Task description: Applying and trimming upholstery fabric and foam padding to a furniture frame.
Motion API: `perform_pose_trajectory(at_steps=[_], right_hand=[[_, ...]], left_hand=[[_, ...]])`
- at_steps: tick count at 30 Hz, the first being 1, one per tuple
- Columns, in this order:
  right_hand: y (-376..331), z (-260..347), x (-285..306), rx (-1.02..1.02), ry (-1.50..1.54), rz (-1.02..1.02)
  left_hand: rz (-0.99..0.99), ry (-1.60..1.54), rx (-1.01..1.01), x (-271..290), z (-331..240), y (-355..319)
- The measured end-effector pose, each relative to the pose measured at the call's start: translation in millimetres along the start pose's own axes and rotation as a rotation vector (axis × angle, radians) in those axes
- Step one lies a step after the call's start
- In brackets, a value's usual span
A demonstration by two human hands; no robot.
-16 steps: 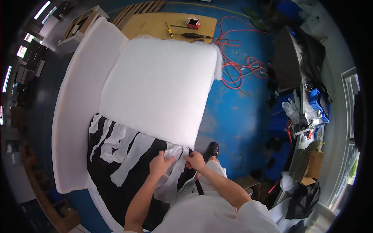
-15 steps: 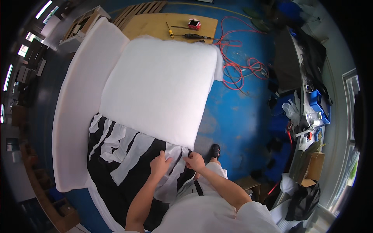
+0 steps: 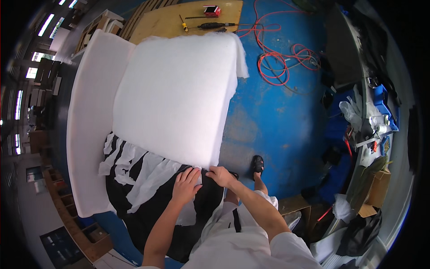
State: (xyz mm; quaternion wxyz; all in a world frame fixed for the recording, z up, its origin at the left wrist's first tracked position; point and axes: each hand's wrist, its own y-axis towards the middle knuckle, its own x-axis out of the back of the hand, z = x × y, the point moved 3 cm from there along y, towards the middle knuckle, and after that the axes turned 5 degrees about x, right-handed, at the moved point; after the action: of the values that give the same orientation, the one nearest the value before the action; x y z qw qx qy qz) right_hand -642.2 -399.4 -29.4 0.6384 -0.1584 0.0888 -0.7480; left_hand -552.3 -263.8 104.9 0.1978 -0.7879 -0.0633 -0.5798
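Note:
A thick white padded cushion (image 3: 170, 98) with fluffy wadding edges lies in front of me, beside a long white foam side piece (image 3: 92, 121). Black fabric (image 3: 148, 224) with torn-looking white strips (image 3: 148, 179) spreads from its near edge. My left hand (image 3: 186, 184) rests on this fabric and a white strip close to the cushion's near edge, fingers stretched out and lying nearly flat. At the cushion's near right corner my right hand (image 3: 219, 175) is closed, pinching the edge of the black fabric; its fingertips are partly hidden.
Beyond the cushion, a yellowish board (image 3: 170, 20) carries a screwdriver (image 3: 184, 26), a black air tool (image 3: 215, 26) and a red box (image 3: 212, 10). A red hose (image 3: 273, 67) coils on the blue floor (image 3: 268, 121). A cluttered bench (image 3: 369, 121) runs along the right; a cardboard box (image 3: 293, 206) stands near my leg.
My left hand has gone from gripping a white strip to lying flatter near the cushion edge. The right hand has shifted slightly up to the corner. The whole view has moved a little.

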Motion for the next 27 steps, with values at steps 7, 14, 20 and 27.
perform_pose_trajectory(at_steps=[7,14,20,27], right_hand=[[10,-23,-13,0.105,0.002,-0.093],[17,-30,-9,0.086,-0.017,-0.008],[-24,-10,31,0.072,-0.091,0.154],[-39,23,40,0.258,-0.139,0.311]], left_hand=[[0.038,0.151,0.110,-21,7,5],[0.190,-0.053,0.162,-5,19,28],[0.129,0.154,0.191,7,13,-19],[0.041,0.163,0.636,-17,-21,-91]])
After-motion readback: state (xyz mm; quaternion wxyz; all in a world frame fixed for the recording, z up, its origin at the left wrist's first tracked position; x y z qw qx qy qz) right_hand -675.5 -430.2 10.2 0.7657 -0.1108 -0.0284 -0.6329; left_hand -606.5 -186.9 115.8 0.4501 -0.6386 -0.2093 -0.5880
